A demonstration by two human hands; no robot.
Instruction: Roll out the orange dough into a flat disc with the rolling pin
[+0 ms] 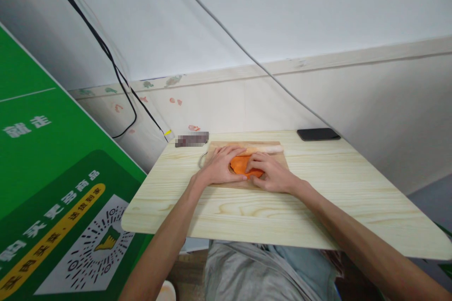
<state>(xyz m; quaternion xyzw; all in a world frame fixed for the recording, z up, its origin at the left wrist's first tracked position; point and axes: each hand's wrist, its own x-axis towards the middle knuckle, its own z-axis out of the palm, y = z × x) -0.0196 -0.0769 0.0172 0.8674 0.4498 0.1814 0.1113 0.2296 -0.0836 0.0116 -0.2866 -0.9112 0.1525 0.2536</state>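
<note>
A thin orange sheet (pixel 240 163), looking like rolled dough or modelling clay, lies on a small wooden cutting board (pixel 229 185). My left hand (pixel 221 165) rests at its left side, fingers stretched along the back and thumb apart along the front. Over the right part of the sheet, my right hand (pixel 270 171) curls its fingers and thumb onto the orange edge, covering some of it. Just behind both hands, a pale wooden rolling pin (pixel 271 149) lies across the board; the left fingers hide or overlap its left part.
The board sits on a light wood-grain table (pixel 233 211) against a white wall. A black phone (pixel 318 134) lies at the back right, and a blurred-out dark object (pixel 191 139) at the back left. A green printed panel (pixel 70 188) stands left. Cables (pixel 106 49) hang along the wall.
</note>
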